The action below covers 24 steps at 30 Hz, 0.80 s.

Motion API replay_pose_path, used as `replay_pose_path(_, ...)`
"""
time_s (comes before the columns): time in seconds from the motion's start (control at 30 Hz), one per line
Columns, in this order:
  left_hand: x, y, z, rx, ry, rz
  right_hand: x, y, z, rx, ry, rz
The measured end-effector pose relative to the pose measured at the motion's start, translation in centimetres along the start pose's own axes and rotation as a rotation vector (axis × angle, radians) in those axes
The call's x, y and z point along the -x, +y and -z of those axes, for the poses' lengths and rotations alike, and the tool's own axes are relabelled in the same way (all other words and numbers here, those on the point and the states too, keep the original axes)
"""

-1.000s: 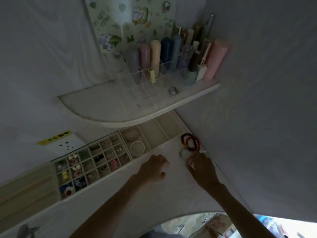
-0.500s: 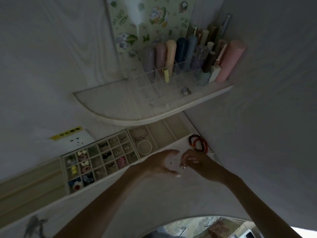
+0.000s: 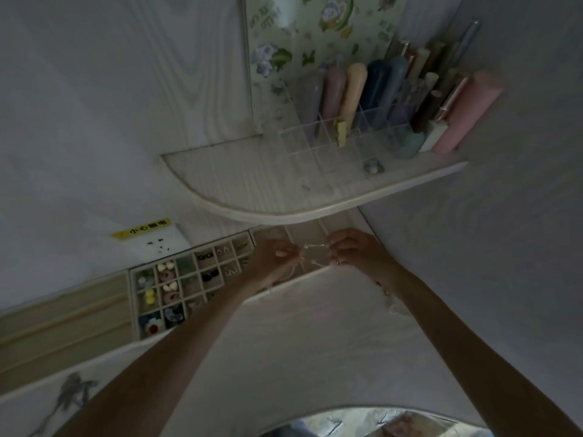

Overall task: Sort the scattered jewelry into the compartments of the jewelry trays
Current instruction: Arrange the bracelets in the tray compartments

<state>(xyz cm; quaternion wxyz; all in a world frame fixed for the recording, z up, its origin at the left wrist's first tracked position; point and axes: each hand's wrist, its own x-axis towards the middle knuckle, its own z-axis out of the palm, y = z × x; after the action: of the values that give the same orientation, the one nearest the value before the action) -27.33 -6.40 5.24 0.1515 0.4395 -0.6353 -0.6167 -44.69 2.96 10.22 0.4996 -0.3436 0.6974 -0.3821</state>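
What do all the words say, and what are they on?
"小心触电": black on the yellow warning sticker above the white wall socket.
Green lettering on the green cartoon poster, near its top left: too blurred to read.
Nothing else carries readable text.

two hands (image 3: pixel 277 257), one pale bracelet (image 3: pixel 315 247), one gridded tray (image 3: pixel 189 282), one curved shelf (image 3: pixel 252 184)

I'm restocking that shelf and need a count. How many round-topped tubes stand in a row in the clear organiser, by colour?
Lavender tube: 1
Pink tube: 1
Peach tube: 1
Dark blue tube: 1
Light blue tube: 1
Total: 5
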Motion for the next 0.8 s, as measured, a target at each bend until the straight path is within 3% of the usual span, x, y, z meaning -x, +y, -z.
replay_pose_path(0.1,-1.3,1.2,0.3,0.000,0.061,0.037,-2.7,0.7,-0.1,0.077,0.066,0.025)
replay_pose_path(0.43,-5.9,1.9,-0.7,-0.071,-0.015,0.333,-8.0,1.8,-1.3,0.525,0.293,0.150)
replay_pose_path(0.67,-6.3,2.1,-1.1,-0.177,0.055,0.275,-8.6,2.7,-1.4,0.830,0.363,0.333)
replay_pose_path(0.8,-5.7,2.3,-0.7,-0.249,0.039,0.218,-9.0,2.9,-1.5,0.821,0.363,0.373)
